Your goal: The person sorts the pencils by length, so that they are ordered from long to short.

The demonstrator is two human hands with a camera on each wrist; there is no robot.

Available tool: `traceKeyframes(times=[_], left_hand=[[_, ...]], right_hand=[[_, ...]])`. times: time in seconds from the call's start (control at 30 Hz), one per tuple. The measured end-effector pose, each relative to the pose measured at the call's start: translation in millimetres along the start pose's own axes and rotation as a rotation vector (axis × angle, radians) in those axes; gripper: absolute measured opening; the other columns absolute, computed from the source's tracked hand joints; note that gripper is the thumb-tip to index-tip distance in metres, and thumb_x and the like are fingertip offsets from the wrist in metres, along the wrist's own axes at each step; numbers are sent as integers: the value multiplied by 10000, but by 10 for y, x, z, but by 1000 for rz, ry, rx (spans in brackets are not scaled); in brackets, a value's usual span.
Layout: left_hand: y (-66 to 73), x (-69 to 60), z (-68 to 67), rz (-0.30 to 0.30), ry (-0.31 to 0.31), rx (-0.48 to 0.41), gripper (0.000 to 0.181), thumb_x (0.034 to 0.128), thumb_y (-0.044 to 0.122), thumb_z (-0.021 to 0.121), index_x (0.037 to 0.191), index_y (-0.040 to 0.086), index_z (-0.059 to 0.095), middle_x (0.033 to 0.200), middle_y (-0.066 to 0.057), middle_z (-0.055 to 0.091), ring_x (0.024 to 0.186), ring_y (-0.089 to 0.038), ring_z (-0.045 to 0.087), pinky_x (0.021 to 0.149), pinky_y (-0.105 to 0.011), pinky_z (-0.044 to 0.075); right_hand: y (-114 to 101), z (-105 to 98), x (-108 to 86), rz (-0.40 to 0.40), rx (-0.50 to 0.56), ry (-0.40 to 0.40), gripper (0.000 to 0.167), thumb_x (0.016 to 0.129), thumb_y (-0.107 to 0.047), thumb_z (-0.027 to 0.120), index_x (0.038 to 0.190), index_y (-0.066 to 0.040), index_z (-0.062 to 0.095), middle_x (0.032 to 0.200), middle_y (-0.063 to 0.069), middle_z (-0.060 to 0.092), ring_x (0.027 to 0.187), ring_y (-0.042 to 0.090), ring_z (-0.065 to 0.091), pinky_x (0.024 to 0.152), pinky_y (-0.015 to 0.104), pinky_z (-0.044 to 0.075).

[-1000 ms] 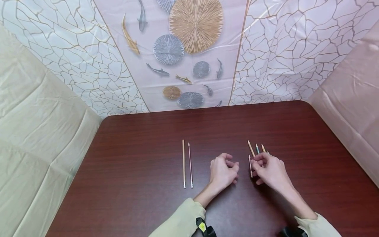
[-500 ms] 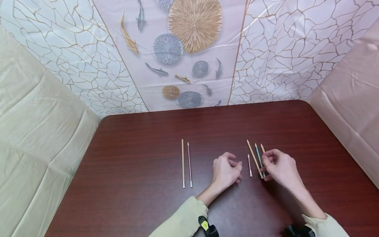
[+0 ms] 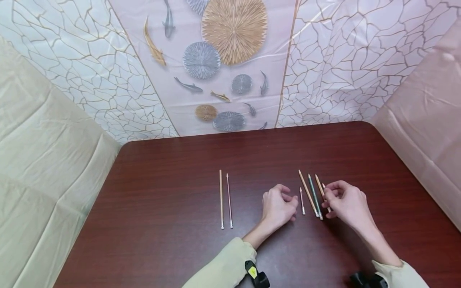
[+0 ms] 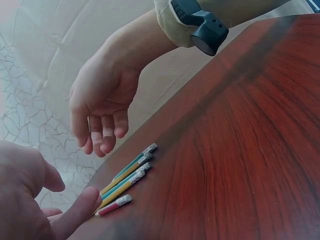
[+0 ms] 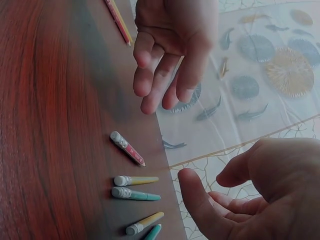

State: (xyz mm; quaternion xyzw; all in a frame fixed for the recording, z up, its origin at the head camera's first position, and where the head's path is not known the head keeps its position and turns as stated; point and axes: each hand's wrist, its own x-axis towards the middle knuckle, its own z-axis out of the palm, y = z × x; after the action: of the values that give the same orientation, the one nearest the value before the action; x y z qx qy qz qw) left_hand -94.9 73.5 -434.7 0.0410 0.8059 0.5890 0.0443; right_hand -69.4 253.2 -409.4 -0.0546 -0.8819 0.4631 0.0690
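Several pencils lie on the table near my right hand [image 3: 347, 205]: a short red pencil [image 3: 302, 202], a long yellow pencil [image 3: 308, 193], a green pencil [image 3: 314, 195] and a shorter yellow pencil [image 3: 319, 185]. One more, teal in the right wrist view [image 5: 153, 233], is partly covered by my right hand in the head view. That hand hovers above the right end of the row; its thumb and fingers are apart in the right wrist view, with nothing between them. My left hand [image 3: 279, 205] hangs left of the short red pencil, fingers loosely bent and holding nothing.
Further left on the dark red-brown table [image 3: 162, 208], a long yellow pencil [image 3: 221, 200] and a long red pencil [image 3: 229, 202] lie side by side, erasers toward me. A patterned cloth [image 3: 230, 80] hangs behind the table's far edge, with plain cloth at both sides.
My right hand has moved right along the row, uncovering the short red, long yellow and green pencils. My left hand has drifted slightly right. The pencils appear to lie where they were.
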Motion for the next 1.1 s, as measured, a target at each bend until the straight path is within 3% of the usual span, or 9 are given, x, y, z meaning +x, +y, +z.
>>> traceKeyframes(times=[0.2, 0.5, 0.83, 1.1], left_hand=[[32, 26, 59, 5, -8, 21, 214, 847, 63, 714, 1043, -1, 658, 637, 54, 692, 355, -41, 562, 420, -186, 467], [99, 53, 174, -15, -31, -26, 184, 841, 55, 723, 1002, 4, 651, 594, 86, 661, 352, -58, 567, 410, -204, 472], [115, 93, 257, 9, -16, 39, 173, 825, 59, 733, 979, 18, 665, 571, 98, 645, 336, -36, 544, 680, -95, 466], [117, 136, 336, 2, -1, 111, 198, 835, 97, 737, 1004, 23, 668, 577, 119, 640, 319, -1, 510, 613, -92, 454]], right_hand=[[13, -12, -2, 2, -3, 6, 217, 954, -52, 533, 1086, 112, 584, 774, 177, 685, 542, 240, 685, 443, 338, 533], [18, -31, -8, 17, -5, -3, 198, 942, -37, 549, 1073, 107, 584, 792, 175, 686, 571, 241, 691, 455, 340, 539], [23, -30, -16, 14, -8, -8, 181, 941, -38, 573, 1052, 104, 588, 791, 178, 693, 582, 253, 695, 450, 329, 535], [49, -41, 1, 23, -5, 0, 165, 936, -24, 579, 1039, 105, 589, 775, 181, 694, 575, 250, 694, 451, 329, 536]])
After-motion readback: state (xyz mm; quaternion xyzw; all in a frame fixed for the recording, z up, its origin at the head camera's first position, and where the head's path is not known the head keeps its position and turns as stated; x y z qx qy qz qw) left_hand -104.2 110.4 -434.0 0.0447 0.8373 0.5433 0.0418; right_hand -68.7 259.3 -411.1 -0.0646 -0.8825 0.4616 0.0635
